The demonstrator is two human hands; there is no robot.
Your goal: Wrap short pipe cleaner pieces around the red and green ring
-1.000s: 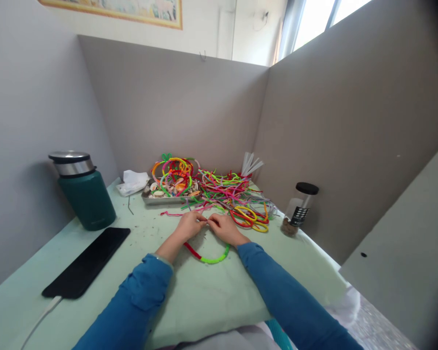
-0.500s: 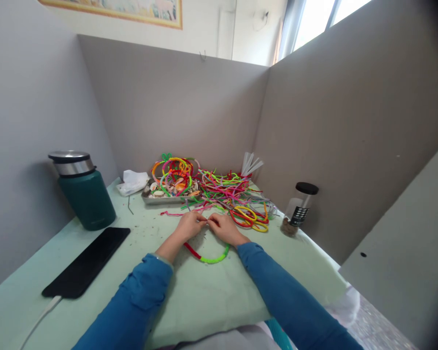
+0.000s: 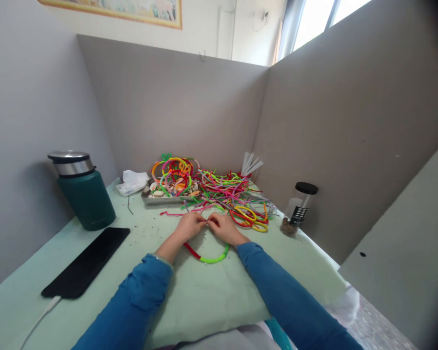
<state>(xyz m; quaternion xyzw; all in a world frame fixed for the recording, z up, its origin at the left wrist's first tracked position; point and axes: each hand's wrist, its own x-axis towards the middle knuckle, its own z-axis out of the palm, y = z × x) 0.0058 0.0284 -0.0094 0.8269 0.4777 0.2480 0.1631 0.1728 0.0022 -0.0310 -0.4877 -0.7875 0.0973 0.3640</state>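
Observation:
My left hand [image 3: 191,226] and my right hand [image 3: 225,228] meet over the table, fingertips pinched together and almost touching. Between them they hold a red-and-green pipe-cleaner ring [image 3: 212,260]. Its lower curve hangs towards me below the hands, red at the left and bright green at the bottom and right. The upper part of the ring and the exact spot pinched are hidden by the fingers.
Beyond the hands lie a heap of coloured pipe cleaners [image 3: 226,187], scissors with red-and-yellow handles [image 3: 257,224], and a metal tray [image 3: 168,200] of shells and finished rings. A green bottle [image 3: 85,197] and a phone [image 3: 87,262] are left, a clear jar [image 3: 298,211] right.

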